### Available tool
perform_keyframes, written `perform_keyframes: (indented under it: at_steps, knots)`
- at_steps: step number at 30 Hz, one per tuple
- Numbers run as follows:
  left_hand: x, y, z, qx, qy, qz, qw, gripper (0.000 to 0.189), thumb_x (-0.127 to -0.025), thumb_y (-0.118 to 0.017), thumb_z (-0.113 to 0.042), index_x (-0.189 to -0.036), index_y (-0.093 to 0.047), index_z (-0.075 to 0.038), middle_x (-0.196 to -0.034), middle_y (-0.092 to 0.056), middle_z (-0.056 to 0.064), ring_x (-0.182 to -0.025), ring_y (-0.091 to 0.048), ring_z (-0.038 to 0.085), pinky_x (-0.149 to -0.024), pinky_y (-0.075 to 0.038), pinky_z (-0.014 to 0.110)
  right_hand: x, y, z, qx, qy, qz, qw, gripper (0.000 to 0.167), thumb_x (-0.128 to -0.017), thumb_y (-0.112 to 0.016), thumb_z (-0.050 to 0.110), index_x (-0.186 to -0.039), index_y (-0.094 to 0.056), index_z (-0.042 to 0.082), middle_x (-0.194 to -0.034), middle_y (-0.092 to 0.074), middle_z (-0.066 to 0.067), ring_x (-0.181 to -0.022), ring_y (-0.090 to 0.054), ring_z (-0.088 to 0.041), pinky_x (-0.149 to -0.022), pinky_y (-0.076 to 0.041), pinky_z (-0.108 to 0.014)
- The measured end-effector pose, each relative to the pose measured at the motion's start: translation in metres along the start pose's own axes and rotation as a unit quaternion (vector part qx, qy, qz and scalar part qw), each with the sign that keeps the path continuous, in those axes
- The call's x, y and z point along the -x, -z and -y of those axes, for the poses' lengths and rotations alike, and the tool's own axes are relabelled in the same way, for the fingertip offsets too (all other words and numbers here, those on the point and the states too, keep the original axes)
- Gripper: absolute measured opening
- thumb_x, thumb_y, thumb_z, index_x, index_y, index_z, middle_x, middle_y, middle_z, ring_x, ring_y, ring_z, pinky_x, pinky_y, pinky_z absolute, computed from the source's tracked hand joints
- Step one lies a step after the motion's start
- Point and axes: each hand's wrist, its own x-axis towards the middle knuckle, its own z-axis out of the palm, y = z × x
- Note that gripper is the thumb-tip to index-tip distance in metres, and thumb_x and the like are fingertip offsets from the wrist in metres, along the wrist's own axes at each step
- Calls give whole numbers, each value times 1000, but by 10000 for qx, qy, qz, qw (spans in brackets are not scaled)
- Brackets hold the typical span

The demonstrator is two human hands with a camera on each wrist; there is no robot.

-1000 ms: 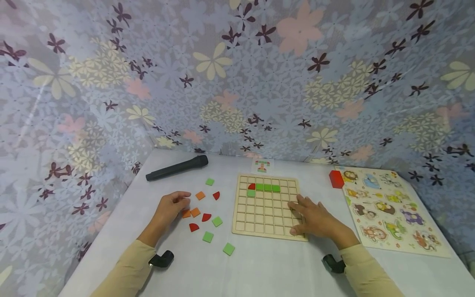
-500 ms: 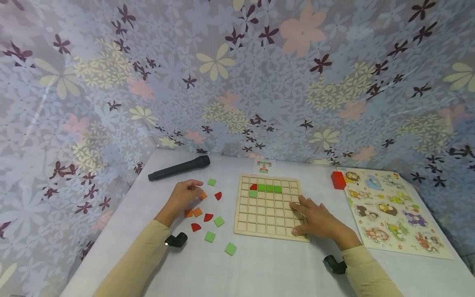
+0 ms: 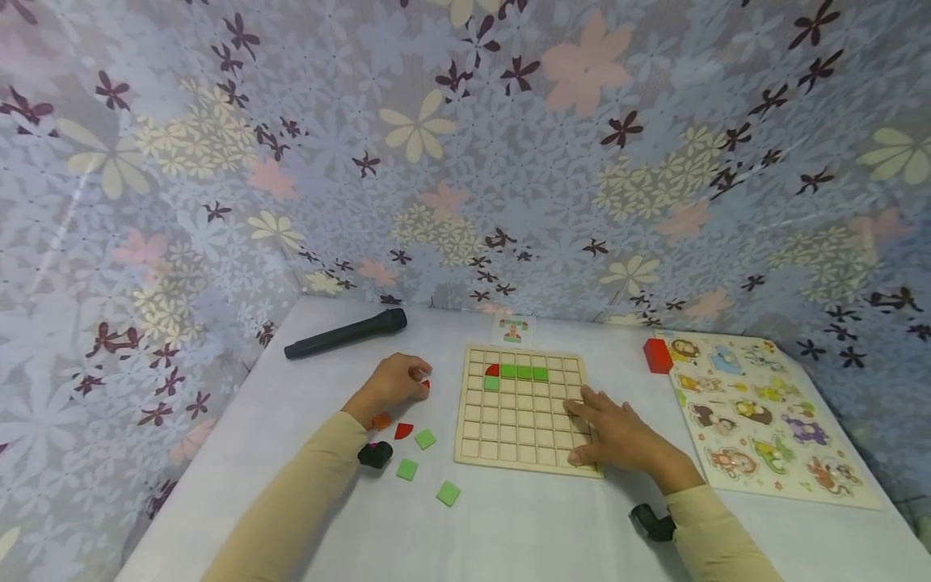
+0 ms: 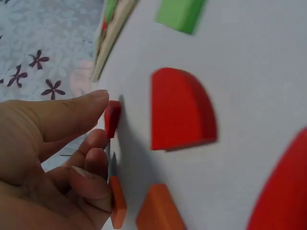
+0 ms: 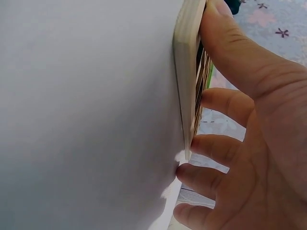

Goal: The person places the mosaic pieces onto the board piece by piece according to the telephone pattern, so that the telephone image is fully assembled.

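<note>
In the head view my left hand (image 3: 393,381) is left of the wooden grid board (image 3: 502,420), fingers curled. The left wrist view has its thumb and index fingertip at the edges of a red quarter-circle tile (image 4: 112,117), pinching it. Beneath the other curled fingers shows an orange square tile (image 4: 117,203). My right hand (image 3: 618,432) rests on the board's right edge with fingers spread; the right wrist view has its thumb (image 5: 223,28) against the board's side. A red quarter-circle (image 3: 493,369) and several green squares (image 3: 524,373) sit in the grid's upper rows.
Loose green tiles (image 3: 448,493) and a red quarter-circle (image 3: 403,431) lie between left forearm and board. A black microphone (image 3: 345,334) lies at back left, a pattern card (image 3: 513,329) behind the board. At right are a red block (image 3: 658,356) and an animal puzzle (image 3: 764,420).
My left hand has moved rightward and slightly away from me, past the orange tile to the red quarter-circle. It now covers the orange tile and the rear green tile. My right hand stays put.
</note>
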Motion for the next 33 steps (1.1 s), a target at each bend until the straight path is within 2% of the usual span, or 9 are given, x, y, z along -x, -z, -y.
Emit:
perform_keyframes:
  at_steps: [4, 11, 21, 24, 29, 33]
  knots:
    - [1, -5, -3, -487, -131, 53, 9987, 31, -82, -81, -5, -113, -75, -10, -98, -67, 2, -93, -59, 18, -91, -51, 37, -1, -1, -2, 40, 12, -23, 10000, 95, -78, -78, 59, -152, -47, 8, -160, -27, -32, -143, -27, -60, -105, -19, -81]
    - [5, -6, -10, -946, -220, -56, 9953, 26, -82, -83, -9, -107, -75, -9, -93, -64, 2, -88, -56, 19, -86, -49, 37, 0, 0, -2, 40, 35, -38, 10000, 95, -79, -77, 59, -152, -46, 7, -160, -27, -32, -142, -27, -61, -105, -19, -82]
    - [10, -10, -9, -1075, -346, -218, 9934, 19, -83, -82, -11, -97, -71, -18, -90, -66, 0, -84, -57, 18, -82, -50, 38, 1, 1, -1, -20, 42, -11, 10000, 95, -79, -78, 58, -153, -46, 7, -161, -26, -32, -143, -26, -60, -106, -18, -81]
    - [12, -10, -7, -833, -382, -293, 9954, 18, -86, -81, -16, -100, -70, -19, -83, -63, 0, -78, -56, 18, -74, -47, 35, 1, 1, -1, -45, 29, 3, 10000, 95, -79, -78, 58, -153, -45, 7, -161, -25, -32, -144, -25, -60, -106, -17, -81]
    - [6, -12, -14, 60, -588, -361, 9976, 26, -89, -80, -21, -113, -71, -15, -78, -62, 0, -69, -55, 16, -66, -45, 31, 1, 2, 0, -79, 1, 36, 10000, 96, -79, -78, 58, -153, -45, 7, -161, -25, -32, -144, -24, -59, -107, -17, -80]
    - [-4, -21, -33, 1004, -766, -220, 9917, 33, -90, -79, -15, -122, -71, -9, -78, -67, 4, -63, -57, 16, -61, -46, 29, 2, 3, 2, -131, -13, 34, 9999, 95, -78, -80, 56, -152, -46, 7, -161, -26, -32, -144, -25, -60, -107, -17, -80]
